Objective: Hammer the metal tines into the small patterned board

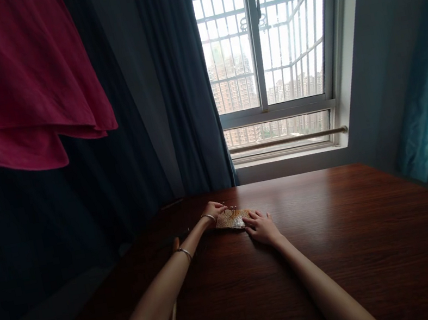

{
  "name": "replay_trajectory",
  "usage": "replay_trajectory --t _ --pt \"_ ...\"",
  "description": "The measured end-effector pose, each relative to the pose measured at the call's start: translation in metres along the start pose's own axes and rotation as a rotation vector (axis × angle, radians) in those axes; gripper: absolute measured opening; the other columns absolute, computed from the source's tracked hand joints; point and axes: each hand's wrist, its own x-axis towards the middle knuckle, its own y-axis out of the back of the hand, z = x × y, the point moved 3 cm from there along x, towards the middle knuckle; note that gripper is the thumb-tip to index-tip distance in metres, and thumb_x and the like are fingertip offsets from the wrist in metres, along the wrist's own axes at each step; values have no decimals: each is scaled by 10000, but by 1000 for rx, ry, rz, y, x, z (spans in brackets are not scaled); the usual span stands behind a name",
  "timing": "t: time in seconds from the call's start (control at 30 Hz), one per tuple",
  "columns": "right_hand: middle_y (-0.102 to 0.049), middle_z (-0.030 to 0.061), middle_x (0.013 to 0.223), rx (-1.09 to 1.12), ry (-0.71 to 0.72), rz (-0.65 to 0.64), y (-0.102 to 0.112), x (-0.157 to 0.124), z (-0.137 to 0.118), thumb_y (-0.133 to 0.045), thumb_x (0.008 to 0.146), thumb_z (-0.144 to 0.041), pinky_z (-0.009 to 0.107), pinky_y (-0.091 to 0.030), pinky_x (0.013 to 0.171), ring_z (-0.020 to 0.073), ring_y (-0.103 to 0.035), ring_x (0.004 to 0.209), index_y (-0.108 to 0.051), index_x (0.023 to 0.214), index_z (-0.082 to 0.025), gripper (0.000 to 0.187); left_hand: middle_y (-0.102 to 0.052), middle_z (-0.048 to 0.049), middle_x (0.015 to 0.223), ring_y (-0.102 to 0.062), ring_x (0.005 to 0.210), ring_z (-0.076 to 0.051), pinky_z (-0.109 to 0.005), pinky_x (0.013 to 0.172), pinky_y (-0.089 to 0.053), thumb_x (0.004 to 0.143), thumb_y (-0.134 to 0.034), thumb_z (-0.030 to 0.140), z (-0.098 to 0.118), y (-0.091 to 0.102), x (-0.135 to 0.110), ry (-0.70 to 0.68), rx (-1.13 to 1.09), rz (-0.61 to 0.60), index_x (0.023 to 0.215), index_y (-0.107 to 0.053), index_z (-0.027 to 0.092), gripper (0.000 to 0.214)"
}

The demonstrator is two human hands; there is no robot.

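A thin patterned board, tan with dark specks and a shiny patch, lies on the table. Several small nail-like pins with pale heads stand upright on it. My left hand, with bracelets on that arm, is at the board's far left part. Its fingertips pinch around another small pin; the fine detail is too small to make out. My right hand rests with spread fingers on the board's right edge and the tabletop beside it.
The brown wooden table reaches to the window wall. Partly hidden under my left arm are a light wooden stick and an orange-brown object. Dark curtains and a hanging pink cloth are at the left.
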Motion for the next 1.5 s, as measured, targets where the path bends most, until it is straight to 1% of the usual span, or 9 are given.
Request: replay_trajectory --t 0.2,0.37,0.57,0.73,0.87,1.0,1.23,1.37,1.5 --pt "-344 13 1474 -5 3 9 1 -2 -2 -397 881 -490 564 -123 1033 292 -236 1341 -460 1311 -404 443 -589 8 523 -501 536 -110 -211 514 -331 522 -766 389 -10 41 -25 -201 431 -281 558 -685 129 275" --pt "-383 22 1448 -4 28 44 1 -2 -1 -393 880 -488 573 -139 1022 302 -260 1325 -478 1296 -394 435 -602 -2 507 -512 504 -123 -219 503 -355 495 -779 342 -39 61 -63 -117 610 -488 518 -667 155 220" --pt "-379 19 1449 -14 19 30 2 -3 -2 -398 881 -477 564 -138 1024 294 -256 1326 -468 1305 -393 438 -582 6 488 -511 502 -123 -215 495 -355 486 -767 374 -62 82 -73 -8 685 -448 492 -631 159 255" --pt "-366 19 1459 -16 7 20 2 -3 -3 -401 878 -479 561 -133 1028 296 -247 1334 -468 1307 -396 441 -604 4 535 -534 545 -135 -217 513 -368 488 -754 393 -73 88 -72 -34 640 -457 539 -648 160 261" --pt "-355 20 1466 -16 10 15 2 -3 -3 -391 881 -478 558 -130 1029 296 -246 1338 -460 1314 -394 447 -640 -4 594 -563 586 -141 -217 547 -394 507 -742 381 -73 88 -74 -41 613 -460 563 -663 162 239" --pt "-350 16 1468 -25 -6 6 2 -3 -3 -402 878 -466 541 -123 1036 291 -239 1341 -454 1319 -397 449 -631 1 574 -567 573 -148 -222 539 -403 443 -778 364 -70 90 -74 1 623 -443 545 -651 166 256" --pt "-359 19 1463 -11 8 22 1 -3 -2 -405 875 -472 560 -134 1030 299 -251 1334 -463 1309 -396 445 -613 0 528 -544 518 -144 -224 499 -379 439 -769 322 -70 98 -59 60 706 -489 540 -657 164 218" --pt "-353 21 1466 -15 3 16 0 -2 -2 -396 880 -472 557 -131 1032 290 -231 1345 -464 1308 -394 441 -644 -6 602 -577 599 -152 -214 546 -393 511 -739 353 -50 93 -43 -71 648 -292 617 -687 165 222" --pt "-335 20 1478 -13 -6 -1 1 -2 -2 -394 879 -477 553 -123 1036 288 -220 1352 -452 1320 -393 452 -698 -40 780 -622 735 -183 -231 660 -441 570 -719 413 -17 64 -29 -202 484 -120 816 -716 146 362"
